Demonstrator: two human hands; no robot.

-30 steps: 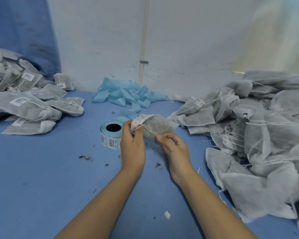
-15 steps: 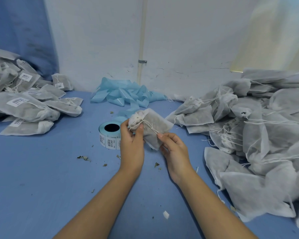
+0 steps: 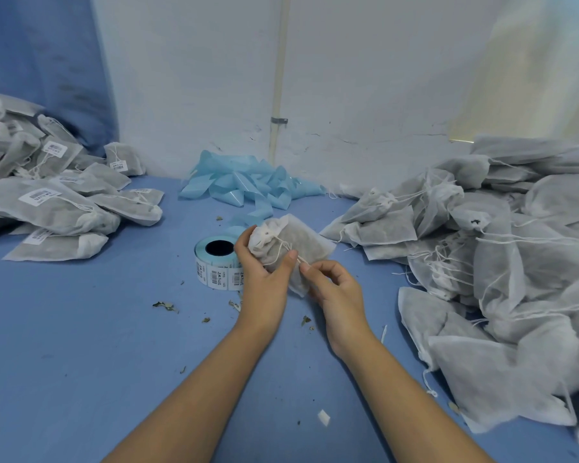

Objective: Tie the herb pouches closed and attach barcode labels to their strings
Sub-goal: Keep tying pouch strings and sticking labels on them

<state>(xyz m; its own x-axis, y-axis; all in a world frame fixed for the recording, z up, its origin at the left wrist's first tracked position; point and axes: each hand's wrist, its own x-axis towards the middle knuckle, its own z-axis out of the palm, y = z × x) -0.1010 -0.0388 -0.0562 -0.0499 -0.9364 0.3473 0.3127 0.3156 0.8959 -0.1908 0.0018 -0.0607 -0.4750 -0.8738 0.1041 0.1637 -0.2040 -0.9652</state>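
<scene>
1. Herb pouch (image 3: 301,248): white non-woven drawstring bag with dark fill, held above the blue table (image 3: 81,345) at centre. Its gathered neck points up and left; its long axis runs down and right toward the right hand.
2. Left hand (image 3: 264,279): fingers curled round the neck end of the pouch, thumb pressed across the front beside the string.
3. Right hand (image 3: 335,289): thumb and forefinger pinch the drawstring (image 3: 286,246), which runs taut from the cinched neck down to that pinch. The other fingers are loosely curled.
4. Key relation: the string's free end lies at the right hand and the neck at the left, so any knotting pull would likely go from neck toward the right hand. Whether a knot is already made cannot be told.
5. Label roll (image 3: 218,260): barcode labels on pale blue backing, standing on the table just left of the left hand, the nearer hand to it.
6. Labelled pouches (image 3: 57,202): pile at far left, white barcode labels showing.
7. Unlabelled pouches (image 3: 498,248): large heap at right, strings loose.
8. Spent backing strip (image 3: 248,185): blue tangle against the wall behind the roll.
9. Herb crumbs (image 3: 164,305): scattered on the table near the forearms.
</scene>
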